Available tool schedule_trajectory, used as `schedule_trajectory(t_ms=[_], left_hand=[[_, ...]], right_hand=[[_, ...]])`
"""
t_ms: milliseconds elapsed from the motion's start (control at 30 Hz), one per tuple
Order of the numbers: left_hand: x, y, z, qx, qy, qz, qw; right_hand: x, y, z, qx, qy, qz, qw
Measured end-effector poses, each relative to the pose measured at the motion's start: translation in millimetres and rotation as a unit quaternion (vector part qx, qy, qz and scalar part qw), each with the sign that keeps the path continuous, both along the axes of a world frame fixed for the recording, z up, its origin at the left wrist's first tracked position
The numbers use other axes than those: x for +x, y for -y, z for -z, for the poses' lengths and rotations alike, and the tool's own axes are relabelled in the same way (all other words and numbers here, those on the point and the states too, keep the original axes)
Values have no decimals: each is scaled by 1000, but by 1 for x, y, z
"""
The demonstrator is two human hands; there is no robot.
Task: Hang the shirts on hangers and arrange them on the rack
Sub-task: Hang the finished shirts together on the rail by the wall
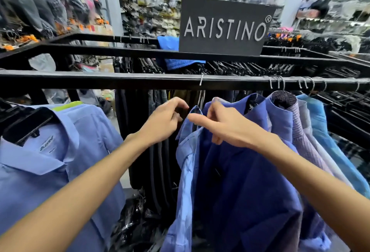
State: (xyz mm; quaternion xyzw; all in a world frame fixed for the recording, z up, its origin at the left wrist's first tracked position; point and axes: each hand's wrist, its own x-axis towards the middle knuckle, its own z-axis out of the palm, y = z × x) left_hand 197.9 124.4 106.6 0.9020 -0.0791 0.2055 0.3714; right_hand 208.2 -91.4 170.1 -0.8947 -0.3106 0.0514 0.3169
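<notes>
Blue shirt [188,151] on black rack rail [120,80], both hands [164,119] pinching its collar, cluttered clothing shop.

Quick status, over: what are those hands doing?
Both hands at blue shirt's collar. Hanger hook on rail. Nothing blocking.

Two bare forearms, no sleeves in view; left hand [167,118] and right hand [224,124] without gloves, rings or watches.

Both hands' fingertips hide the shirt collar [195,111]; background shelves [160,11] blurred.
</notes>
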Motion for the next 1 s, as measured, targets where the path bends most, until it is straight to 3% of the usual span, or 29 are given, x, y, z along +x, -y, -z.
schedule_trajectory(t_ms=[67, 133, 200, 300, 500, 567, 667, 733, 867, 1000], left_hand=[[15, -1, -12, 34, -28, 8, 999], [27, -2, -17, 124, -73, 38, 989], [34, -3, -20, 206, -76, 35, 975], [35, -8, -28, 234, -84, 13, 969], [26, -24, -61, 53, -137, -5, 989], [32, -30, -66, 11, -145, -11, 989], [30, -37, -55, 109, -171, -74, 977], [23, -47, -36, 110, -146, -51, 982], [-2, -64, -5, 186, -179, -11, 966], [-36, -75, 1, 277, -238, 20, 931]], right_hand=[[-11, -6, 5, -92, 12, 10, 996], [-12, -9, 10, -157, 49, -25, 986], [-6, -4, 10, -156, 13, -50, 986], [3, 7, 7, -131, -34, -43, 990], [14, 8, -1, 17, 68, -22, 997], [21, 1, -8, 24, 110, -7, 994], [31, -14, 1, -43, 119, -18, 992], [34, -24, 19, -110, 106, -37, 988], [31, -31, 54, -234, 111, -45, 965], [33, -36, 66, -251, 130, -67, 957]])
